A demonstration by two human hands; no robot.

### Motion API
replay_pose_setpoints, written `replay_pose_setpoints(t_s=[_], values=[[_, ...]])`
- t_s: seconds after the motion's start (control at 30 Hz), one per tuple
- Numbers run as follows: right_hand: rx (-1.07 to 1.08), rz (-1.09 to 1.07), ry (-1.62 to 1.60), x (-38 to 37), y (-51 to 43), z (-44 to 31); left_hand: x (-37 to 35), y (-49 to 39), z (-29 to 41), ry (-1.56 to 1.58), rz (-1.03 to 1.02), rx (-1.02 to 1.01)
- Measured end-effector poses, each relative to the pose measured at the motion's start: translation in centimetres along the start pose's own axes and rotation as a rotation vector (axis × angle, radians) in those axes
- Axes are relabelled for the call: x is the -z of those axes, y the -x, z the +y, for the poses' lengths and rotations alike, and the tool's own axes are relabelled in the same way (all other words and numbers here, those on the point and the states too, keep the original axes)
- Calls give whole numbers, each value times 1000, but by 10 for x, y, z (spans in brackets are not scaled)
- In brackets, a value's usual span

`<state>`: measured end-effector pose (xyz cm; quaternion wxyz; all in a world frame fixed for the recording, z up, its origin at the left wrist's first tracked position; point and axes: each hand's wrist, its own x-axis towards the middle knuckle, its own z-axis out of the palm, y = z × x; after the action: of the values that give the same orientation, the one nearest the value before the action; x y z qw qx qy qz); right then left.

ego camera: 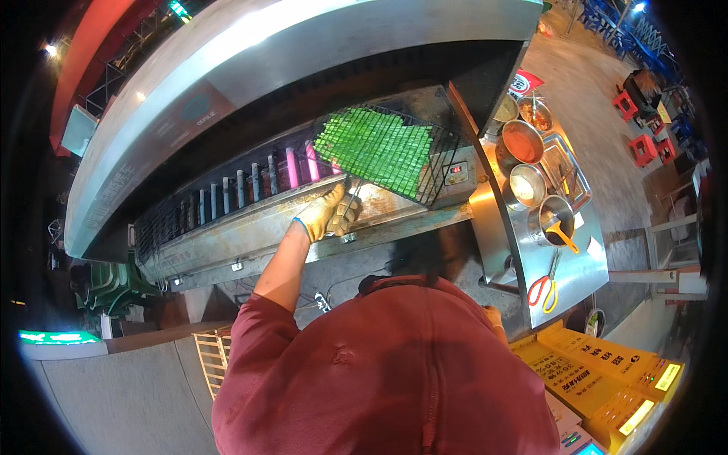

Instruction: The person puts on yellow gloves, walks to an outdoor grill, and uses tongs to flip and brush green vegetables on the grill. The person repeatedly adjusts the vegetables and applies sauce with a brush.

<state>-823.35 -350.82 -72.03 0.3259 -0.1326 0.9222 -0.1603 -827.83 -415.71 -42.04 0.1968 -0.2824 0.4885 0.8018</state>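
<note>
My left hand (pixel 329 213), in a yellowish work glove with a blue cuff, grips the handle of a wire grilling basket (pixel 443 170). Flat green vegetables (pixel 375 148) lie packed side by side in the basket. It sits at a slant over the right end of a long metal grill (pixel 250 227), whose heating tubes stand in a row. A few tubes (pixel 301 162) beside the basket glow pink. Bare of any glove, my right hand (pixel 493 316) hangs low at my right side, mostly hidden by my body; its fingers cannot be made out.
A metal hood (pixel 318 34) overhangs the grill. To the right, a steel side table (pixel 586 267) bears scissors (pixel 545 289), a bowl of red powder (pixel 522 142), a pot with an orange-handled brush (pixel 560 230) and a tray (pixel 581 190). Yellow cabinets (pixel 591 369) stand behind at right.
</note>
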Motion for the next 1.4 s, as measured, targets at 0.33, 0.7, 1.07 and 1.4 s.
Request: replay_pose_setpoints(t_s=[0.33, 0.7, 1.07, 1.4], values=[[-443, -18, -392, 10, 25, -42, -34, 8, -4, -1221, 707, -433], [-361, -55, -336, 33, 19, -44, -36, -20, -39, -1844, 1000, -510], [-341, -36, -527, 41, 10, -47, -29, -10, -39, -1601, 845, -525], [-264, -120, -165, 6, 7, -15, -22, -4, -38, -1693, 749, -594]])
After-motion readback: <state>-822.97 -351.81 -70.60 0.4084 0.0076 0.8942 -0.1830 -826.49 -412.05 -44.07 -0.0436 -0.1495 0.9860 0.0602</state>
